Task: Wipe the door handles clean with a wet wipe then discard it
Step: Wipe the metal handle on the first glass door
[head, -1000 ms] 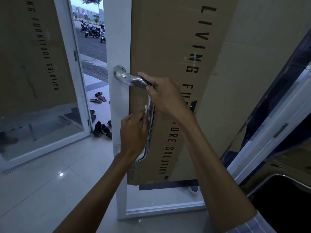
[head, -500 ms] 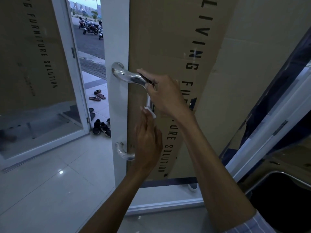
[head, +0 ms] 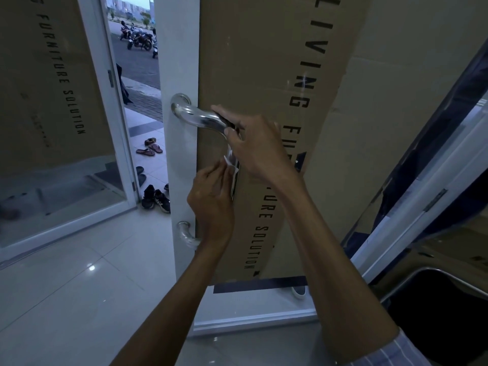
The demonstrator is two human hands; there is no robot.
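Note:
A chrome pull handle [head: 196,117] is fixed to the white frame of a glass door [head: 182,167], with its lower mount [head: 188,236] showing below my wrist. My right hand [head: 260,147] grips the upper bend of the handle. My left hand [head: 214,200] pinches a small white wet wipe [head: 230,165] against the vertical bar just under my right hand. Most of the vertical bar is hidden behind both hands.
Brown cardboard [head: 266,62] with black lettering covers the door glass. A second glass door [head: 52,128] stands at the left, and the gap between them shows shoes [head: 155,198], sandals [head: 149,149] and parked motorbikes [head: 137,38]. A dark bin opening [head: 446,315] sits at lower right.
My left hand has slid the wipe along the vertical bar, first round to its near side and upward, then slightly down. The right hand keeps its grip on the upper bend.

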